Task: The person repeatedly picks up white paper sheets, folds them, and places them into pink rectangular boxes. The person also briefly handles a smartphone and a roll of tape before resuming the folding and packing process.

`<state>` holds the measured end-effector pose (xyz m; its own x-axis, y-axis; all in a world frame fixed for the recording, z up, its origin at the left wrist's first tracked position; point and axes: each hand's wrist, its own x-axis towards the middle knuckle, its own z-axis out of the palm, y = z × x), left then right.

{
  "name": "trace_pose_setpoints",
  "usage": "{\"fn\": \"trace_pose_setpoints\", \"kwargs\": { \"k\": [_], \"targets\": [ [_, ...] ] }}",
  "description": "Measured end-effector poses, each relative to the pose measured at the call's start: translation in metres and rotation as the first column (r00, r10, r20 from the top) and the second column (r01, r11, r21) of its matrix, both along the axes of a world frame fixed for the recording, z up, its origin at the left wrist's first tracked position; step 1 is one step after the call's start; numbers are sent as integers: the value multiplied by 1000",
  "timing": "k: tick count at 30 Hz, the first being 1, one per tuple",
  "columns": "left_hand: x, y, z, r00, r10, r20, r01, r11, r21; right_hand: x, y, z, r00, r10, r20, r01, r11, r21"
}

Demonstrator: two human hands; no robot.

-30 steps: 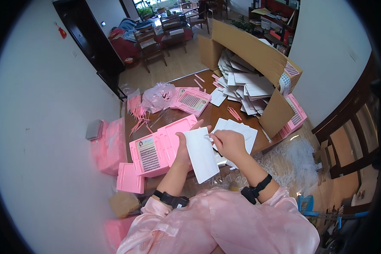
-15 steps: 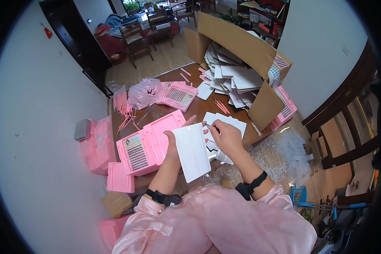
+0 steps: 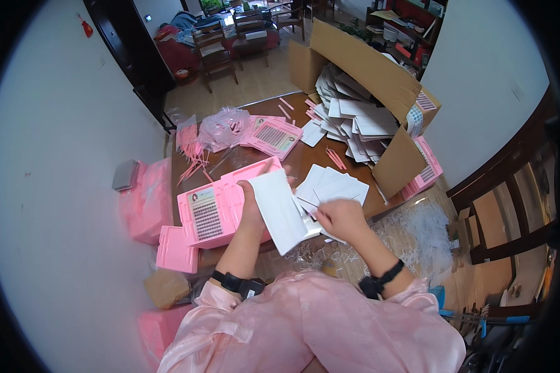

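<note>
The left hand (image 3: 251,208) holds a white flat sheet (image 3: 280,214) above the near side of the brown counter (image 3: 310,156); its grip is closed on the left edge of this sheet, with the thumb on the front face and other fingers partly hidden behind. The sheet is tilted, and its lower corner points toward the person. The right hand (image 3: 342,217) is just beside the sheet, on its right, with the fingers curled; this hand is blurred, so I cannot tell if its grip has something inside. Under and behind the right hand, several white cards (image 3: 333,183) lie spread and overlapping. On the left of the sheet there is a pink case (image 3: 206,214) with rows of small dark tufts, and 1 more pink tray (image 3: 177,250) is below it. Farther back, some pink tweezers (image 3: 336,158) lie near a big cardboard box (image 3: 364,53), which has many white panels (image 3: 361,121) coming out of its open side. A clear plastic bag (image 3: 224,129) rests at the back left, beside other pink trays (image 3: 274,138).
</note>
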<state>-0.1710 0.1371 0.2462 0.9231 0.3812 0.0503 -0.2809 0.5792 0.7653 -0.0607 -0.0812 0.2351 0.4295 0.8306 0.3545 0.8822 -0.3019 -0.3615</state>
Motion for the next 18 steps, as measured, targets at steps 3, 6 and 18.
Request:
{"fn": "trace_pose_setpoints", "kwargs": {
  "k": [3,6,18],
  "targets": [
    [0,29,14,980,199,4,-185,908,377,-26,-55,-47,997,37,-65,-74,632,-772],
    [-5,30,32,967,237,97,-167,295,941,-32,-105,-77,972,46,-230,-234,239,-942],
    [-3,-20,28,988,-150,-49,-5,-340,941,-32,7,-27,307,67,-949,367,912,183]
  ]
}}
